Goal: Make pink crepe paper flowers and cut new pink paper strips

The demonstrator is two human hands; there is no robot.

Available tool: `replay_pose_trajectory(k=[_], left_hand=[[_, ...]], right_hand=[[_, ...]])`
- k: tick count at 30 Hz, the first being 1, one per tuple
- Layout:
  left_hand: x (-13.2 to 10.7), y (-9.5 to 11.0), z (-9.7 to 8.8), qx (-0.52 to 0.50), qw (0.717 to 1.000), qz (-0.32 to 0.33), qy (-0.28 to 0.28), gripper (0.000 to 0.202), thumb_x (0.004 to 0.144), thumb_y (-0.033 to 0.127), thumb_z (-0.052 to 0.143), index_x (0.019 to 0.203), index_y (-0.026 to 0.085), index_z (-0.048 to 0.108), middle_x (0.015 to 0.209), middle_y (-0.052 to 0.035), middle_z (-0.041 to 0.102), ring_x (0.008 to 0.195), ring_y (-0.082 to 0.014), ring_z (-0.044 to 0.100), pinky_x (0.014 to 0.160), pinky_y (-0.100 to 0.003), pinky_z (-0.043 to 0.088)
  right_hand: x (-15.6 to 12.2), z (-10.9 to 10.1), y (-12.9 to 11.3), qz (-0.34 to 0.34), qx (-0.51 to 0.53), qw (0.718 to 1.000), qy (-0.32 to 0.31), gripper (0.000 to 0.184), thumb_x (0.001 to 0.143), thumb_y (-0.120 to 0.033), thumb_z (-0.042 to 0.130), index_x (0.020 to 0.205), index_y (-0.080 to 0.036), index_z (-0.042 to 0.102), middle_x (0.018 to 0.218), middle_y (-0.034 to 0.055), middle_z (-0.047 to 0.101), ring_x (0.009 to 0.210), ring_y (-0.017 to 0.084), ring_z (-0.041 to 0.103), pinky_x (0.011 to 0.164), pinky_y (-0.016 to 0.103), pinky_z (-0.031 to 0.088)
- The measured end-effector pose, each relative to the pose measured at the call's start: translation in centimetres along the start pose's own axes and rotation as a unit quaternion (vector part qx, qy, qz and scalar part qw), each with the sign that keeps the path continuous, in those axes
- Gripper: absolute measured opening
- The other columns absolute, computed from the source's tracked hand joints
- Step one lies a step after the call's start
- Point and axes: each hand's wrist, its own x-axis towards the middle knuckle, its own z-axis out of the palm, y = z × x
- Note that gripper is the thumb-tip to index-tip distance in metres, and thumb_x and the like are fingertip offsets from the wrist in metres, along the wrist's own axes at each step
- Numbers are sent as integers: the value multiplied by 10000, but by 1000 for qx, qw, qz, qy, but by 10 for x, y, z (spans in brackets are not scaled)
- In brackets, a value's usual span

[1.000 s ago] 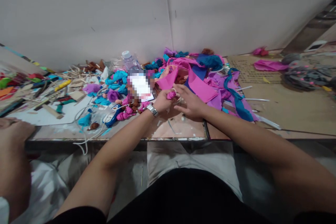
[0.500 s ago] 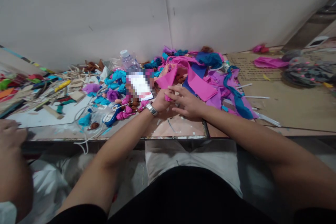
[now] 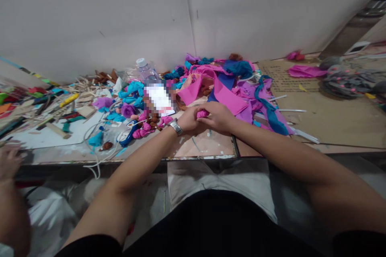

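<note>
Fingers (image 3: 208,107) of the right hand (image 3: 222,116) curl narrowly around a pink paper bundle (image 3: 202,114) in the head view, above the table (image 3: 205,147); the left hand (image 3: 188,119) grips its nine-o'clock side, fingertips partly hidden. From it, a phone (image 3: 160,99) lies at ten o'clock, pink strips (image 3: 231,99) at two.

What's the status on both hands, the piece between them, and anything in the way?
Right hand curled around small, crumpled, bright-pink paper-like bud. Left hand close beside it, grip partly hidden. Flat, pink paper-like strip just beyond, not covering the bud.
</note>
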Motion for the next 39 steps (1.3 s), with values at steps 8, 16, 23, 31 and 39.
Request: replay_pose_trajectory(k=[8,16,23,31,39], left_hand=[[0,-3,0,16,1000,12,1,387,760,154,662,1146,168,685,1172,-104,751,1072,-271,695,998,-415,553],[1,6,-1,-123,991,-31,47,506,857,289,723,1336,205,585,1327,-98,696,1087,-210,694,1004,-358,552],[5,4,-3,-378,913,-144,45,501,840,570,820,1085,224,553,873,36,629,671,-102,610,636,-228,519],[4,4,-4,-343,927,-137,64,556,793,558,902,1077,207,578,874,41,646,685,-85,613,650,-206,508],[9,-1,-7,-285,949,-118,66,678,707,616,950,1087,192,583,921,15,673,685,-93,619,637,-227,529]], right_hand=[[-5,4,3,42,33,999,8,230,969,-383,755,1143,-233,779,1067,56,832,912,246,742,801,332,496],[-2,-3,11,108,102,980,133,293,938,-441,752,1090,-193,785,990,53,837,827,219,742,758,314,530],[0,-5,17,62,128,980,136,324,926,-499,759,1076,-212,781,1027,57,843,901,239,767,828,343,576],[-1,-3,15,79,179,972,131,413,884,-589,791,1044,-209,772,1014,51,828,897,226,744,832,335,573],[-1,3,18,127,215,956,151,367,867,-482,805,1069,-179,763,966,41,792,817,194,693,777,321,544]])
